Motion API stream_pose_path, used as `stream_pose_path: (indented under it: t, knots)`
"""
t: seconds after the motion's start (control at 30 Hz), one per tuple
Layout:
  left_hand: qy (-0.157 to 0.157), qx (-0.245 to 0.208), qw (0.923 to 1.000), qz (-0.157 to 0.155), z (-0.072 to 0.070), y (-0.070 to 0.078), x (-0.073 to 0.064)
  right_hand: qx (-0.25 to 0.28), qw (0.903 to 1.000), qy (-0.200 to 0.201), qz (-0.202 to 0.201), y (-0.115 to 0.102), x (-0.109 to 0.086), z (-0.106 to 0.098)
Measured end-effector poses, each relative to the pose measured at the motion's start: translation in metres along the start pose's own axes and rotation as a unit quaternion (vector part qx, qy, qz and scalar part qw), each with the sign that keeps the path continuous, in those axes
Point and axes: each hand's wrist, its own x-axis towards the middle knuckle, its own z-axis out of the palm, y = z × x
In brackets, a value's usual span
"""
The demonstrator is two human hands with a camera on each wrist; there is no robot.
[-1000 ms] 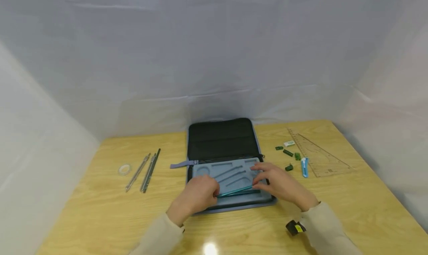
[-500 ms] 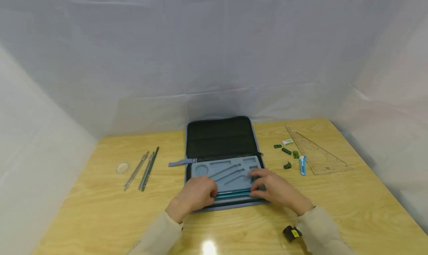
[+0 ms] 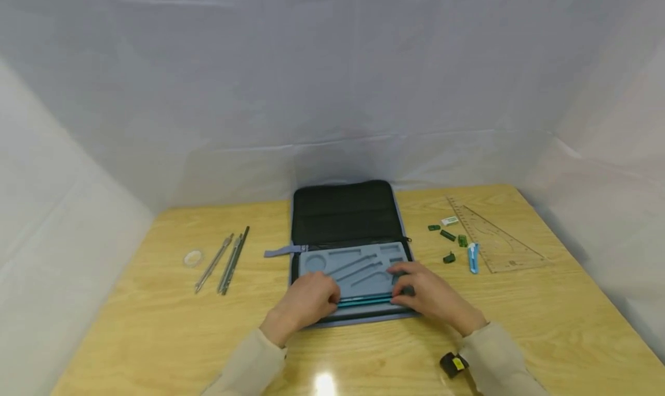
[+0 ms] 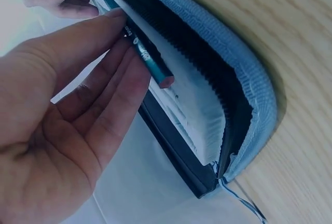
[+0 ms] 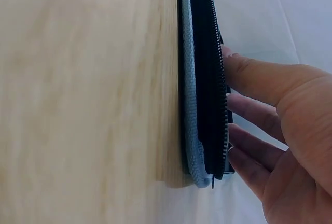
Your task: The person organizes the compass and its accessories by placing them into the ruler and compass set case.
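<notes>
Wooden table [image 3: 140, 321], left fingers [image 4: 124, 89] pinching teal pencil [image 4: 149, 59], right fingers [image 5: 257, 114] spread

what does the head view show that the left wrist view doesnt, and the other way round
Only the head view: the tape, set square and cutter.

Only the left wrist view: the white lettering and reddish end of the pencil that the left hand pinches.

Both: the two hands, the pencil, the open case and the table.
</notes>
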Motion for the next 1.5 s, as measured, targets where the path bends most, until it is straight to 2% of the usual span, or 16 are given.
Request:
stream_pose_path:
  t: [0.23, 0.43, 0.6, 0.77, 0.97, 1.5]
  knots:
    - [0.008, 0.033, 0.9993, 0.017, 0.003, -0.001, 0.003, 0.007, 0.9999, -0.004, 0.013, 0.000, -0.001, 0.001]
    - [0.013, 0.042, 0.9990, -0.006, 0.005, -0.001, 0.005, 0.002, 0.9999, -0.007, 0.015, 0.001, -0.002, -0.002]
    - [0.014, 0.037, 0.9990, -0.022, 0.005, -0.001, 0.003, -0.006, 0.9998, -0.011, 0.017, -0.001, -0.001, -0.004]
    - [0.017, 0.032, 0.9992, -0.020, 0.000, -0.004, -0.002, -0.021, 0.9995, -0.003, 0.023, -0.003, 0.000, -0.005]
    - [0.005, 0.029, 0.9995, -0.009, -0.003, -0.008, -0.004, -0.036, 0.9991, -0.003, 0.021, -0.003, 0.000, -0.007]
    - [-0.008, 0.000, 0.9999, -0.011, -0.002, -0.010, -0.003, -0.005, 0.9994, -0.018, 0.030, 0.001, -0.002, -0.007]
